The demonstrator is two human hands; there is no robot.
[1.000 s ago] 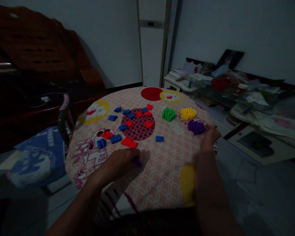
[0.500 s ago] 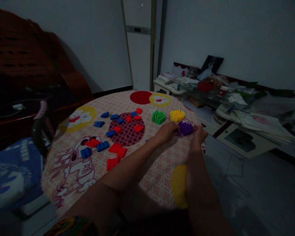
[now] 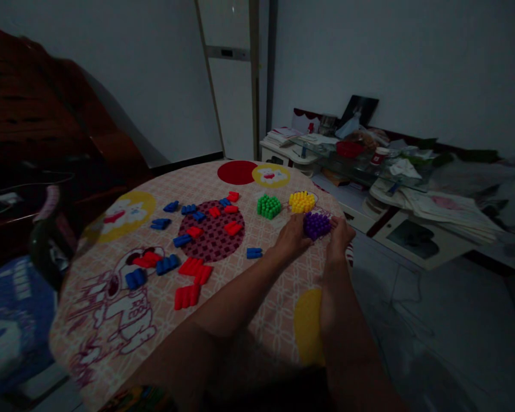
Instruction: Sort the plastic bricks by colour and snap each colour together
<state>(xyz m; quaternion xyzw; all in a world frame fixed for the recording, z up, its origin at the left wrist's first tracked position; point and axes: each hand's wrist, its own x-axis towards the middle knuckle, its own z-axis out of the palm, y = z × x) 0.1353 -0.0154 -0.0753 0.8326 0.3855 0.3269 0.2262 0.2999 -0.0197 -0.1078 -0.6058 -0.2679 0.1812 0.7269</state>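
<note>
At the right side of the table, a tight cluster of purple building blocks (image 3: 317, 226) stands with its rounded pegs up. My left hand (image 3: 292, 236) presses against its left side, fingers curled around the edge. From the right, my right hand (image 3: 340, 233) holds the opposite side, so the cluster sits between both hands. Just behind it is a similar cluster of yellow building blocks (image 3: 301, 202). A cluster of green building blocks (image 3: 268, 206) stands to the left of the yellow one, apart from my hands.
Loose red blocks (image 3: 187, 297) and blue blocks (image 3: 167, 265) lie scattered over the left and middle of the patterned tablecloth (image 3: 257, 297). One blue block (image 3: 254, 253) lies near my left forearm. A chair (image 3: 47, 252) stands at left; a cluttered cabinet (image 3: 429, 232) is beyond the right edge.
The view has shifted slightly to the right. My left hand has come round the near left side of the purple cluster, and a blue block beside my forearm is more exposed.
</note>
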